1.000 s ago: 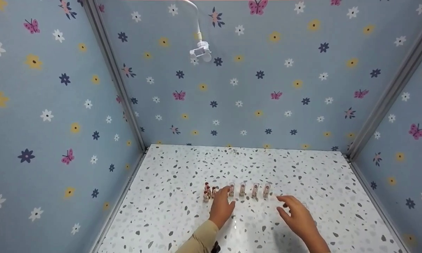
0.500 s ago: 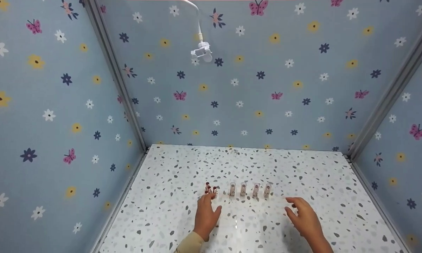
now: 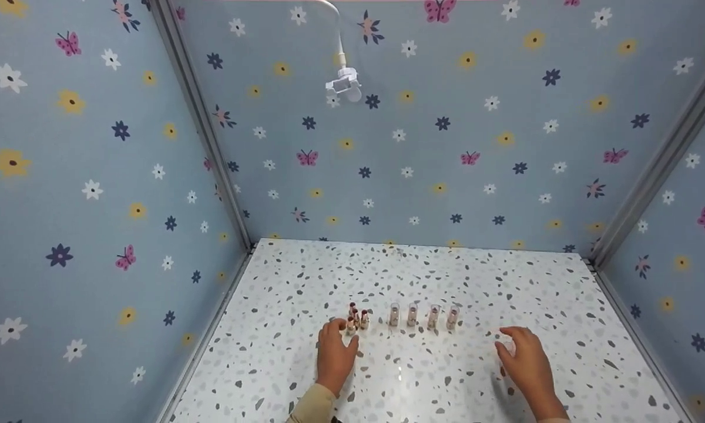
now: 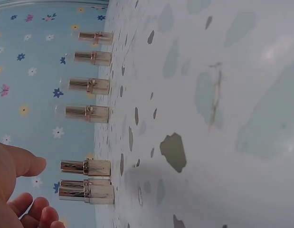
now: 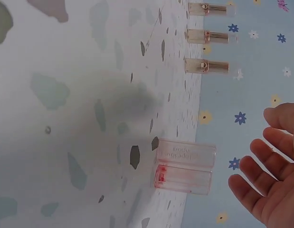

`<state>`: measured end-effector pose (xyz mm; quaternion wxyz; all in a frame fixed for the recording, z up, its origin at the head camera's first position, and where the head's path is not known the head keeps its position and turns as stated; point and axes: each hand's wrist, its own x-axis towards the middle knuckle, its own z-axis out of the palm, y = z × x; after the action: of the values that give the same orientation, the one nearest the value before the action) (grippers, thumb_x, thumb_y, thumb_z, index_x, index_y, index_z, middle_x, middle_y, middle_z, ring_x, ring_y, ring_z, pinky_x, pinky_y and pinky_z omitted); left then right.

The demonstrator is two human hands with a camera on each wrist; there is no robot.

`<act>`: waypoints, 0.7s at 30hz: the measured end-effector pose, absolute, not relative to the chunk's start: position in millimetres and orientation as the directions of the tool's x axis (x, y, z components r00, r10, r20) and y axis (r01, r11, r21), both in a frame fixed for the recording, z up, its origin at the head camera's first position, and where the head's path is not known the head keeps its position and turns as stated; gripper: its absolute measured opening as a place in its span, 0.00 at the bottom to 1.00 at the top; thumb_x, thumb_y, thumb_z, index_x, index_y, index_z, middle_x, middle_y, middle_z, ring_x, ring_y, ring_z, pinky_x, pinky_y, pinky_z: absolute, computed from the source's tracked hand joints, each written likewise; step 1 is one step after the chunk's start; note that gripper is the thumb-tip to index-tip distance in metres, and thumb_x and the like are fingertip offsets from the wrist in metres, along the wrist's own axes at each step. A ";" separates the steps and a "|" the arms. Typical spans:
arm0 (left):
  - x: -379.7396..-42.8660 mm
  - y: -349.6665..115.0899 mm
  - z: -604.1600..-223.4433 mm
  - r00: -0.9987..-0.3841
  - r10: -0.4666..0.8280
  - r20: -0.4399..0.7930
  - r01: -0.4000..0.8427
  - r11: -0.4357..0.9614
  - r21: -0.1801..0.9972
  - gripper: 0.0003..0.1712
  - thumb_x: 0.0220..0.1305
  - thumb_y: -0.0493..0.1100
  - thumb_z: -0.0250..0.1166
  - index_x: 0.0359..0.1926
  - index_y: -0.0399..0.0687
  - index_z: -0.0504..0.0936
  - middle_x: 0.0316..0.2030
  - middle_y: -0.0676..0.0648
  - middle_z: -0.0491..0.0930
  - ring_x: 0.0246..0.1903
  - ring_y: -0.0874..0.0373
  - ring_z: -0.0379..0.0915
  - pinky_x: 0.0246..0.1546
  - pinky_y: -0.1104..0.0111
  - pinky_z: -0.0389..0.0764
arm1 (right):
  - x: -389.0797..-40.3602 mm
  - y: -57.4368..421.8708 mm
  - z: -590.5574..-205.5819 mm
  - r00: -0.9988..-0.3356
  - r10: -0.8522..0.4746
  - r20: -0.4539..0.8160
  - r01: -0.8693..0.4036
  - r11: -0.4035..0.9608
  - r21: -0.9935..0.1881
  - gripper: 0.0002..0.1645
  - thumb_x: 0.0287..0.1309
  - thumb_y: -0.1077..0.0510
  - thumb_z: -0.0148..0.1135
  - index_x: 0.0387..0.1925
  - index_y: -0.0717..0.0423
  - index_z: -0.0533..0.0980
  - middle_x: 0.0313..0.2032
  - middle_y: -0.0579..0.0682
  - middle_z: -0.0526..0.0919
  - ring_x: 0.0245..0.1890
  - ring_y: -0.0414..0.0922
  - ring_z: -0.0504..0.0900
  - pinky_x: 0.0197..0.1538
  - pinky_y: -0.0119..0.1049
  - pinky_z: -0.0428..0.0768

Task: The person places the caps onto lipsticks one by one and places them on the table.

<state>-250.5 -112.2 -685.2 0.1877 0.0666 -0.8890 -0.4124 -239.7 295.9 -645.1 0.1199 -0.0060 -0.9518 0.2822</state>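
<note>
My left hand (image 3: 336, 355) is at a small cluster of uncapped lipsticks (image 3: 364, 320) with dark red tips. Its thumb and fingers are apart, fingertips right beside the nearest lipstick. The left wrist view shows gold tubes on pale bases (image 4: 87, 192) standing upright close to the fingers. To the right, several lipsticks with clear caps (image 3: 412, 316) stand in a row. My right hand (image 3: 527, 361) hovers with loosely bent fingers and nothing in its grasp. Near it in the right wrist view are two clear pinkish caps (image 5: 184, 180), side by side; the hand largely covers them in the head view.
Everything stands on a white speckled tabletop (image 3: 423, 382). Blue flowered walls (image 3: 411, 153) with grey metal corner posts (image 3: 208, 129) enclose it on the left, back and right. A white clamp on a bendy arm (image 3: 345, 85) hangs over the back.
My left hand has moved left, from beside the capped row to the uncapped lipsticks. The right hand has drifted right, away from the row. The head view has shifted slightly.
</note>
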 end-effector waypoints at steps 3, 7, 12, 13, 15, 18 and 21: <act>-252.8 -114.9 -685.0 -0.918 -0.274 0.288 0.040 0.657 0.753 0.22 0.62 0.41 0.74 0.54 0.44 0.77 0.47 0.49 0.76 0.45 0.55 0.71 0.47 0.57 0.77 | -240.8 305.4 -645.4 -0.970 0.085 0.226 -0.051 0.844 -0.534 0.24 0.63 0.56 0.68 0.57 0.63 0.78 0.60 0.66 0.75 0.62 0.66 0.72 0.63 0.64 0.69; -254.3 -117.9 -686.0 -0.914 -0.281 0.292 0.040 0.655 0.755 0.22 0.62 0.40 0.74 0.54 0.43 0.77 0.47 0.46 0.77 0.46 0.54 0.72 0.47 0.57 0.78 | -243.1 319.8 -646.5 -0.981 0.100 0.169 -0.005 0.849 -0.529 0.27 0.65 0.53 0.67 0.61 0.64 0.76 0.62 0.68 0.73 0.64 0.67 0.69 0.64 0.65 0.68; -255.6 -118.5 -689.1 -0.916 -0.289 0.278 0.025 0.652 0.758 0.21 0.62 0.41 0.74 0.53 0.42 0.77 0.47 0.44 0.78 0.46 0.53 0.73 0.47 0.56 0.78 | -243.0 340.1 -648.2 -0.991 0.085 0.099 0.020 0.850 -0.527 0.31 0.67 0.50 0.65 0.64 0.66 0.73 0.61 0.70 0.73 0.59 0.67 0.74 0.58 0.65 0.72; -255.6 -118.6 -689.3 -0.916 -0.290 0.276 0.023 0.649 0.760 0.21 0.62 0.41 0.74 0.53 0.42 0.77 0.47 0.43 0.79 0.46 0.53 0.73 0.47 0.56 0.78 | -243.0 343.2 -648.3 -0.993 0.081 0.080 0.027 0.847 -0.531 0.31 0.67 0.51 0.64 0.64 0.66 0.73 0.60 0.70 0.73 0.58 0.67 0.75 0.57 0.64 0.73; -255.7 -118.9 -689.0 -0.917 -0.291 0.272 0.024 0.643 0.766 0.22 0.62 0.41 0.74 0.53 0.42 0.77 0.48 0.42 0.79 0.47 0.52 0.73 0.48 0.56 0.78 | -243.4 347.9 -648.6 -0.996 0.074 0.043 0.039 0.844 -0.536 0.29 0.68 0.54 0.63 0.64 0.68 0.73 0.60 0.70 0.74 0.56 0.66 0.77 0.55 0.63 0.75; -256.4 -118.8 -688.0 -0.917 -0.295 0.270 0.023 0.635 0.772 0.22 0.62 0.40 0.74 0.53 0.42 0.78 0.48 0.42 0.79 0.46 0.52 0.73 0.48 0.55 0.78 | -245.3 351.3 -649.0 -0.997 0.073 -0.030 0.078 0.844 -0.531 0.26 0.68 0.60 0.60 0.63 0.70 0.72 0.60 0.71 0.75 0.57 0.67 0.77 0.56 0.62 0.75; -257.6 -117.6 -687.7 -0.916 -0.294 0.274 0.025 0.638 0.770 0.21 0.62 0.40 0.74 0.53 0.41 0.78 0.48 0.42 0.80 0.46 0.51 0.74 0.47 0.55 0.78 | -246.2 352.4 -650.9 -0.993 0.079 -0.090 0.115 0.843 -0.525 0.27 0.66 0.61 0.60 0.63 0.71 0.72 0.59 0.71 0.75 0.57 0.67 0.77 0.57 0.62 0.75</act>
<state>-257.6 -117.6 -687.7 0.1907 0.0761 -0.8847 -0.4185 -246.2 352.4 -650.9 -0.0321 -0.0506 -0.9595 0.2753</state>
